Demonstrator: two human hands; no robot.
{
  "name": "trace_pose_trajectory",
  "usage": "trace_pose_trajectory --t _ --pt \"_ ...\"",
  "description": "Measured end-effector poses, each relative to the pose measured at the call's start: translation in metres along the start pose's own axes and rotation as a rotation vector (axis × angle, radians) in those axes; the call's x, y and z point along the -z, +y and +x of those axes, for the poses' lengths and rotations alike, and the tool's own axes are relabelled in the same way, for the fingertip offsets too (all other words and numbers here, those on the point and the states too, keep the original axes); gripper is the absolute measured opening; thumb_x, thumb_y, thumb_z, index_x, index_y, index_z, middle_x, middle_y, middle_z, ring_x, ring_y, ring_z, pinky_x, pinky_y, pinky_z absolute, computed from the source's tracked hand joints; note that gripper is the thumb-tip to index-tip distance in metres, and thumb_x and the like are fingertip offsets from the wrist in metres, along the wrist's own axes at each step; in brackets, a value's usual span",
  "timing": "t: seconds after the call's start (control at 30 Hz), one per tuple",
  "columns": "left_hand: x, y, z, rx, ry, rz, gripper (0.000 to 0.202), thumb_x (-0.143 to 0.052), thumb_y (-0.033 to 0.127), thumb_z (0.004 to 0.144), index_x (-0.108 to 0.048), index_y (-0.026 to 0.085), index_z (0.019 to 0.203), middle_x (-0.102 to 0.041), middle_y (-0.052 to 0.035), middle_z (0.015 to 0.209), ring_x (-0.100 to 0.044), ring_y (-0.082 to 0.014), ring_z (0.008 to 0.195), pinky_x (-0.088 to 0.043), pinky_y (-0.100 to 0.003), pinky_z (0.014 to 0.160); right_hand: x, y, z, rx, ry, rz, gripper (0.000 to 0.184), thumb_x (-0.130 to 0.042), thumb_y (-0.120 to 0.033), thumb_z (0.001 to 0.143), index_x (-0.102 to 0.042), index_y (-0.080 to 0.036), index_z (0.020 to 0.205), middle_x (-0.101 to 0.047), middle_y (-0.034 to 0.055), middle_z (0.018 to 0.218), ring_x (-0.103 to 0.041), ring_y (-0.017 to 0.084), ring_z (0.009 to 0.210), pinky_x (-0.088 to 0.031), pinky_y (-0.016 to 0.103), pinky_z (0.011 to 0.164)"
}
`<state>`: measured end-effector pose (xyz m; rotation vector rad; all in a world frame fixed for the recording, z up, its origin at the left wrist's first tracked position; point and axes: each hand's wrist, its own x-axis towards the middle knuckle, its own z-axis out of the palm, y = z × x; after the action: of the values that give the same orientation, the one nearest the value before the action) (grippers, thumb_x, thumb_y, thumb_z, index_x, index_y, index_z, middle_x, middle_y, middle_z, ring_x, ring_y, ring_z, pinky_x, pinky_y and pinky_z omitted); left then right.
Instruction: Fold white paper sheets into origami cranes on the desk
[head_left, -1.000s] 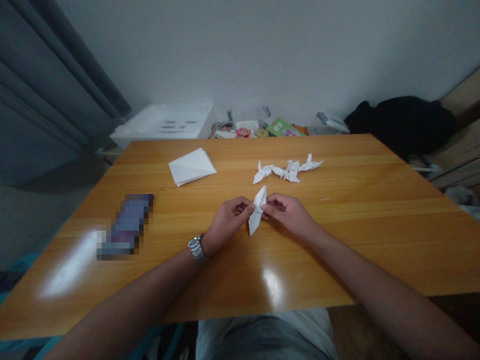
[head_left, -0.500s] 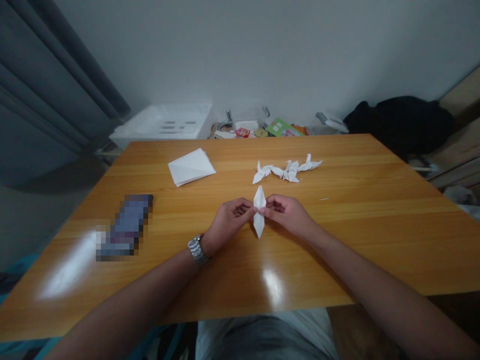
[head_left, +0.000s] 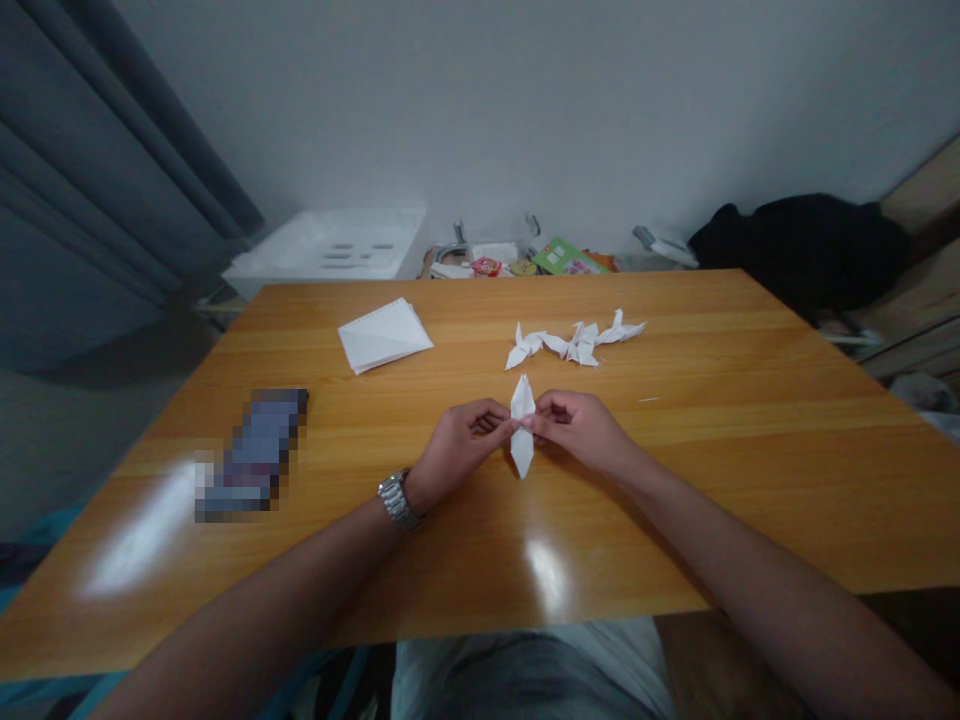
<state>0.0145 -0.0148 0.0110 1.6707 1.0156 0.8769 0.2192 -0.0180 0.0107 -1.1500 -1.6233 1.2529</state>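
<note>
A narrow, diamond-shaped piece of folded white paper (head_left: 523,456) stands between my hands, its long points toward and away from me. My left hand (head_left: 466,438), with a metal watch on the wrist, pinches its left edge near the middle. From the other side my right hand (head_left: 577,425) pinches the right edge, and both thumbs meet on the front face. The fingers behind the paper are partly hidden. Several folded paper cranes (head_left: 577,342) lie in a row just beyond it. Farther left is a stack of white paper sheets (head_left: 386,337).
A pixelated phone (head_left: 259,450) lies on the left of the wooden table (head_left: 720,470). A thin paper strip (head_left: 648,400) is to the right. Behind the table's far edge are a white plastic tray (head_left: 330,245), a green packet (head_left: 566,256) and a black cloth (head_left: 802,245).
Both hands keep their pinch on the folded paper. The whole view has shifted very slightly, and nothing else visibly differs.
</note>
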Motion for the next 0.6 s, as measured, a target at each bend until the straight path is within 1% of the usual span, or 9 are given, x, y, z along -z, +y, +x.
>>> trace_pose_trajectory --t 0.17,0.33,0.47,0.6 --pt "0.0025 -0.0001 0.0001 0.02 0.0 -0.025 0.033 -0.064 0.047 0.088 -0.068 0.014 0.084 -0.071 -0.0047 0.079 -0.065 -0.0151 0.071 -0.05 -0.023 0.064 -0.002 0.0028 -0.0002 -0.021 0.0 0.035 0.029 -0.072 -0.047 0.082 -0.067 -0.018 0.08 -0.072 0.0035 0.079 -0.066 0.018 0.071 -0.051 0.029 0.067" --pt "0.004 0.0017 0.0007 0.023 0.001 -0.071 0.032 -0.065 0.046 0.088 -0.067 0.014 0.082 -0.07 -0.0043 0.077 -0.063 -0.0147 0.07 -0.05 -0.024 0.066 -0.0031 0.0038 0.0 -0.039 0.011 0.075 0.029 -0.076 -0.044 0.078 -0.069 -0.018 0.088 -0.074 0.0057 0.089 -0.068 0.02 0.08 -0.052 0.032 0.075" --pt "0.0033 0.0017 0.0006 0.023 0.013 -0.1 0.031 -0.065 0.044 0.088 -0.067 0.014 0.083 -0.069 -0.0041 0.077 -0.063 -0.0147 0.071 -0.05 -0.024 0.068 -0.0027 -0.0006 -0.0008 -0.02 0.003 0.054 0.028 -0.075 -0.044 0.079 -0.068 -0.018 0.084 -0.073 0.0046 0.085 -0.067 0.019 0.076 -0.052 0.031 0.073" --pt "0.0014 -0.0003 0.0004 0.015 0.033 -0.07 0.031 -0.065 0.045 0.089 -0.067 0.014 0.084 -0.07 -0.0041 0.078 -0.064 -0.0153 0.073 -0.05 -0.024 0.068 -0.002 -0.0025 -0.0017 -0.015 -0.004 0.019 0.028 -0.071 -0.045 0.083 -0.066 -0.018 0.08 -0.07 0.003 0.078 -0.064 0.017 0.07 -0.049 0.029 0.068"
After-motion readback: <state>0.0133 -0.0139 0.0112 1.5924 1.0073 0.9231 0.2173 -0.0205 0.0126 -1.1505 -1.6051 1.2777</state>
